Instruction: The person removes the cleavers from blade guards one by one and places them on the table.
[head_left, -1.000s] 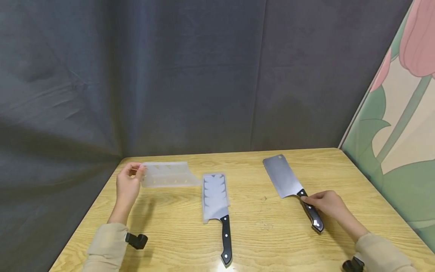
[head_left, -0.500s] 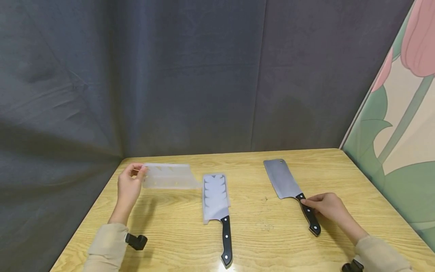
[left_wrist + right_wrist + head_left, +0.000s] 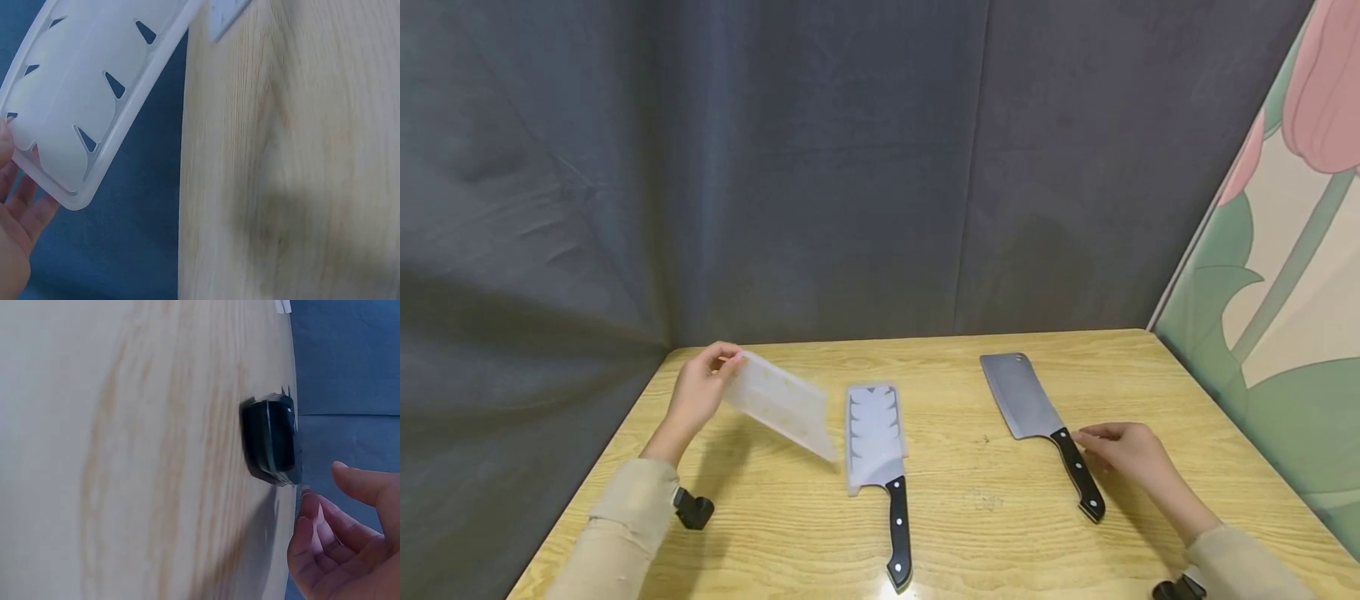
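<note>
In the head view my left hand (image 3: 702, 387) pinches a translucent white plastic blade guard (image 3: 782, 404) by its corner and holds it tilted above the table. The left wrist view shows the guard's row of triangular cutouts, with the thumb on one face and fingers behind. On the right a cleaver (image 3: 1021, 396) with a black riveted handle lies flat. My right hand (image 3: 1123, 450) is beside that handle; in the right wrist view thumb and fingers are apart with nothing between them. A second cleaver (image 3: 898, 533) lies in the middle, its blade inside a similar guard (image 3: 874, 425).
The wooden table (image 3: 970, 542) ends at a dark curtain (image 3: 850, 167) behind and at the left. A wall panel with painted flowers (image 3: 1292, 275) borders the right side. Each wrist wears a small black camera (image 3: 692, 508).
My left hand has moved slightly right and turned the blade guard so its far end dips down. My right hand has let go of the right cleaver, which was lowered flat on the table.
</note>
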Demonstrator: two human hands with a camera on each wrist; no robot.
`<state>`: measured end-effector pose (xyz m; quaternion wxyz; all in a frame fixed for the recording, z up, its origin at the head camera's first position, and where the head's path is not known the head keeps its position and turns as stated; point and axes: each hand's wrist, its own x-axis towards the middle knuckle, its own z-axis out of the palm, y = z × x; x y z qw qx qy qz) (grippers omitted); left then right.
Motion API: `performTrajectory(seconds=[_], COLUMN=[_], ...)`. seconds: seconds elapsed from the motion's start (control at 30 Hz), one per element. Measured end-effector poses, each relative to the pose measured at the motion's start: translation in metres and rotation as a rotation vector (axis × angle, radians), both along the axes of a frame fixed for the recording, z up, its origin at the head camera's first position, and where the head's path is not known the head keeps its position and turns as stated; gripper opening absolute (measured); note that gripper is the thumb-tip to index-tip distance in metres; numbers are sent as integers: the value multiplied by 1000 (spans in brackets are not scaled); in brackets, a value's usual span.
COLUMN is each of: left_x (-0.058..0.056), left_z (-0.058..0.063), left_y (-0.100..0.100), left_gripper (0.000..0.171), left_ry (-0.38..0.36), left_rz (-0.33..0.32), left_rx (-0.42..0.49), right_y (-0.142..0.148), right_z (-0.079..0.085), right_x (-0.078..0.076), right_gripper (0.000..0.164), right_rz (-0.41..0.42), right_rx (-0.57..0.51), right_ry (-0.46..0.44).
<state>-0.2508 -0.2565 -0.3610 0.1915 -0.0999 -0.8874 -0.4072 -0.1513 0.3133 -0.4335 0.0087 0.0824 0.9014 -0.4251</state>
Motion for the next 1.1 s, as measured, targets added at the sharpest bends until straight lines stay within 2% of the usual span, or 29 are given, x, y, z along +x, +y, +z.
performTrajectory(seconds=[0.13,0.37,0.5,0.6,0.73,0.83,0.97,1.1], left_x=[-12,-35,-50,-61,-72,-78,-81,-81], left_z=[6,14,15,11,0,-14,-34,-51], left_y=[-2,3,13,20,28,32,34,32], left_gripper=[19,18,19,20,23,24,25,23], left_ry=[-35,-114,-137,-150,-173,-169,-152,-157], left_rz=[-79,-169,-252,-284,-277,-230,-166,-148], left_rx=[-79,-243,-259,-251,-240,-231,-233,-268], right_y=[-2,-6,-8,-10,-15,-18,-21,-26], right_z=[3,3,4,7,10,13,17,19], right_x=[2,3,2,3,6,8,9,13], right_gripper=[48,52,54,54,54,55,56,57], right_rz=[1,-11,-25,-28,-21,-1,14,20], right_rx=[-34,-56,-56,-69,-93,-98,-91,-103], right_ry=[-1,-5,-2,-1,0,19,35,26])
